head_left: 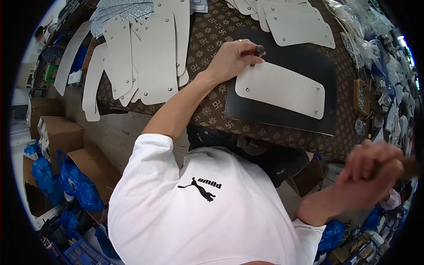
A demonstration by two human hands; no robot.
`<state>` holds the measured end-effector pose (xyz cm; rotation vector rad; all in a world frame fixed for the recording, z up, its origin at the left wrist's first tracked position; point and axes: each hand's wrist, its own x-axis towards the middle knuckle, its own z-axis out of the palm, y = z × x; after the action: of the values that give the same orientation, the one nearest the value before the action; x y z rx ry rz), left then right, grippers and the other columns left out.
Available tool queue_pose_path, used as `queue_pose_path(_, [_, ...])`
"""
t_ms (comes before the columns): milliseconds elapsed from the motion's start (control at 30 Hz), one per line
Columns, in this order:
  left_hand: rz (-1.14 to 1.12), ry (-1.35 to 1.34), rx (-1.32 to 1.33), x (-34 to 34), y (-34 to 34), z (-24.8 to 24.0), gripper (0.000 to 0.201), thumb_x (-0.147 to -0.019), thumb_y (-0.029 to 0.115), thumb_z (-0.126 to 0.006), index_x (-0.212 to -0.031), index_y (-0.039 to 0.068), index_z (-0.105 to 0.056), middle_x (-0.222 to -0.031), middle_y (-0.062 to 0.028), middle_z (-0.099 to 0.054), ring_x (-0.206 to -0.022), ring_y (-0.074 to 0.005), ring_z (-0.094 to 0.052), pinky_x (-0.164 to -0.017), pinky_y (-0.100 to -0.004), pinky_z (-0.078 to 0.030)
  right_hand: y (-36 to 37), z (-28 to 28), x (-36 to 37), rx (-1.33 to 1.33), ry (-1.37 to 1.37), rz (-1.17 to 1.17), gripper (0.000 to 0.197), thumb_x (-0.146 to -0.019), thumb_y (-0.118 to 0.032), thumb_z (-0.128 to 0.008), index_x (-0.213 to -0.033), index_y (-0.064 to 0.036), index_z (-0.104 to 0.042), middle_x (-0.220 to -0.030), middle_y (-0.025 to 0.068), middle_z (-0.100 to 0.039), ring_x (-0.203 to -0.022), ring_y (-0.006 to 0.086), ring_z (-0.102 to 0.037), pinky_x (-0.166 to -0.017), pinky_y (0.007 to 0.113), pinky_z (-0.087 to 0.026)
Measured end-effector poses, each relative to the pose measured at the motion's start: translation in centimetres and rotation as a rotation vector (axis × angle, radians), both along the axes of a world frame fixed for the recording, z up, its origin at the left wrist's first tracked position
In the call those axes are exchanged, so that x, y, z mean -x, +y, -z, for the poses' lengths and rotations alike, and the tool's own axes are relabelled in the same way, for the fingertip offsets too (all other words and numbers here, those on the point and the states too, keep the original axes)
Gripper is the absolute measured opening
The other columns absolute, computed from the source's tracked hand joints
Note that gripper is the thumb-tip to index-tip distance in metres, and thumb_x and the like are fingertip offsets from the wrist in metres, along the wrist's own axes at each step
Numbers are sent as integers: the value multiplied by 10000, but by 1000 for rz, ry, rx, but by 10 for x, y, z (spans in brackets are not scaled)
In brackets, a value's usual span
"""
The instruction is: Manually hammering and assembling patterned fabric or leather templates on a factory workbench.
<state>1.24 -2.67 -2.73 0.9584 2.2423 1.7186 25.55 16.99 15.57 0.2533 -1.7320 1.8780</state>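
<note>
My left hand (230, 59) pinches a short dark metal punch (259, 50), which stands roughly upright at the upper left corner of an off-white flat panel (282, 89). Small metal studs show at the panel's other corners; my fingers and the punch hide the one there, if any. Under the panel lies a black board (324, 73). My right hand (370, 170) is raised off to the right, clear of the table and smeared by motion. Its fingers are closed round a brown, wooden-looking tool (410, 168), whose far end I cannot make out.
Studded off-white panels (159, 57) are stacked at the left of the brown patterned table (205, 33), with more panels (300, 26) at the far right. A wooden tray of small metal parts (362, 98) sits at the right edge. Cardboard boxes (62, 132) and blue bags (84, 187) crowd the left floor.
</note>
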Motion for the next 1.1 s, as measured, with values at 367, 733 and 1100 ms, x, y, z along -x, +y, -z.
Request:
queue_pose_path(367, [-10, 26, -21, -14, -9, -13, 172, -899, 42, -745, -1063, -10, -734, -959, -54, -699, -870, -128, -693, -815, -265, -566, -15, 88, 6, -269, -927, 336, 295, -1045, -303, -608, -856, -91, -530, -622, -46, -429, -454, 22, -365, -403, 204, -267])
queue_pose_path(733, [125, -92, -69, -51, -30, -5, 154, -877, 57, -759, -1019, 2, -734, -928, -77, -699, -819, -181, -703, -762, -305, -567, -22, 53, -18, -1, -730, 441, 324, -1056, -339, -584, -832, -126, -485, -612, -45, -399, -424, 5, -300, -368, 190, -205])
queue_pose_path(1100, [131, 152, 64, -55, -23, -15, 167, -879, 57, -761, -1020, -24, -721, -910, -85, -689, -773, -193, -687, -721, -312, -552, -21, 100, -32, -435, -916, 55, 224, -1055, -244, -587, -899, -90, -539, -618, -49, -451, -487, 2, -410, -390, 215, -288])
